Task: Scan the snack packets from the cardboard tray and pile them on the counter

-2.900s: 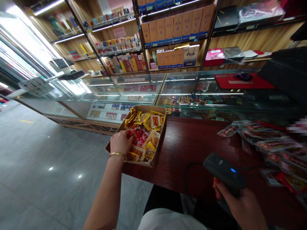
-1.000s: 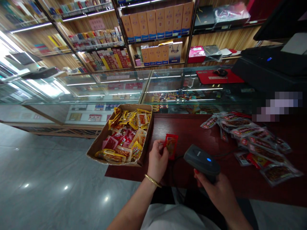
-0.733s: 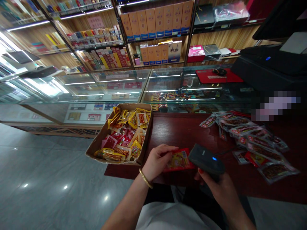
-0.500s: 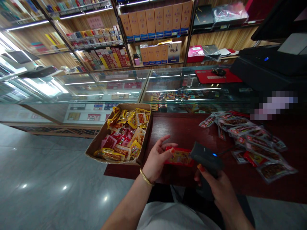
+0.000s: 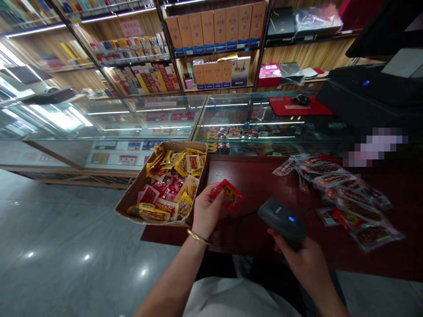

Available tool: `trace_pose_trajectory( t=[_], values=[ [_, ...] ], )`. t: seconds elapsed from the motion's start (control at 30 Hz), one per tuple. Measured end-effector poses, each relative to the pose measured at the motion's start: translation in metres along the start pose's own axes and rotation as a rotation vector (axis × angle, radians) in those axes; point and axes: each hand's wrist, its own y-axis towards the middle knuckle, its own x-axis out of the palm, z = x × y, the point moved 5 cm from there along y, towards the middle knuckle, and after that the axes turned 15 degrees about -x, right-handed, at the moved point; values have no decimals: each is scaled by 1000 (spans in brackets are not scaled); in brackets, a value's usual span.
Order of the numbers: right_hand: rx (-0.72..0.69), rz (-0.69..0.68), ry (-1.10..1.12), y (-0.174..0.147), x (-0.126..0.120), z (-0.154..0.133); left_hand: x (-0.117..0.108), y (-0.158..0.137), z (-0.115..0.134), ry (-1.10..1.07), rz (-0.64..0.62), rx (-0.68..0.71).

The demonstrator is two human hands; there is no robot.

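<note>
My left hand pinches a small red snack packet by its left end, above the dark red wooden counter. In my right hand is a dark barcode scanner with a blue light lit on top; its head points toward the packet, a short gap apart. Left of my left hand stands an open cardboard box filled with yellow, red and pink snack packets. On the right, several clear sealed snack packs lie in a loose pile, with a red and yellow packet among them.
Glass display cases run behind the counter. A red mouse pad with a black mouse lies on the glass. At the right stands a black machine below a dark screen. Shelves of boxes line the wall.
The red packet has moved left and up with my left hand and is now turned at a slant. The scanner, earlier right against the packet's end, is now apart from it.
</note>
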Motion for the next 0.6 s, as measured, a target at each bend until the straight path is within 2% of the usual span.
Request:
trace_pose_trajectory(
  t=[0.1,0.2,0.43,0.6],
  values=[
    [-119,-41,-92,-1,2,-12,-6,1,18,84,30,75],
    [-187,-68,-113,-2,8,-21,-7,1,24,136,42,104],
    [-221,-110,-165,-2,11,-18,-13,4,20,173,83,98],
    [-209,-118,-167,-4,13,-16,-11,2,26,152,79,115]
  ],
)
